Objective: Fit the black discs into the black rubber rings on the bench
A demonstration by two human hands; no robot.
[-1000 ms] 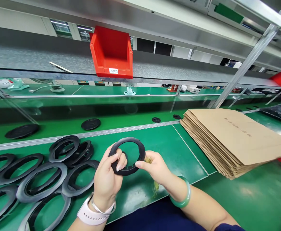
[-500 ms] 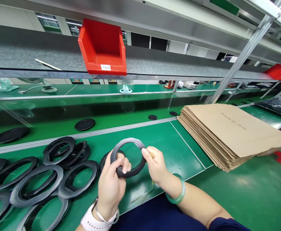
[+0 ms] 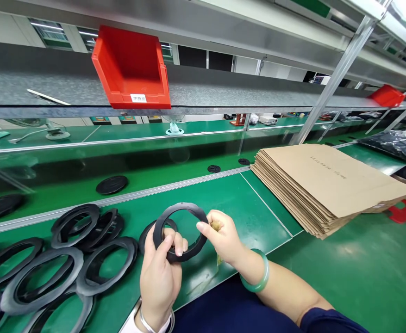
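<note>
A black rubber-looking ring (image 3: 184, 206) is held up tilted over the green bench. My left hand (image 3: 160, 277) grips its lower left side, the thumb in front and fingertips curled through the opening. At the ring's right edge, my right hand (image 3: 225, 238) is closed with its thumb pressed against the rim. A crumpled yellowish piece of material (image 3: 215, 225) pokes out between the right hand's fingers, and its tail hangs below; whether it is cloth or film I cannot tell. Just behind the left hand lies another black ring (image 3: 142, 239), partly hidden.
Several black rings (image 3: 43, 277) lie overlapping on the left of the bench. A stack of brown cardboard sheets (image 3: 327, 185) stands at the right. Black discs (image 3: 111, 185) sit on the green strip behind. A red bin (image 3: 133, 69) rests on the shelf above.
The camera view has shifted slightly to the right. My right thumb has slid a little along the ring's edge, and more of the yellowish material shows. The left hand keeps its grip.
</note>
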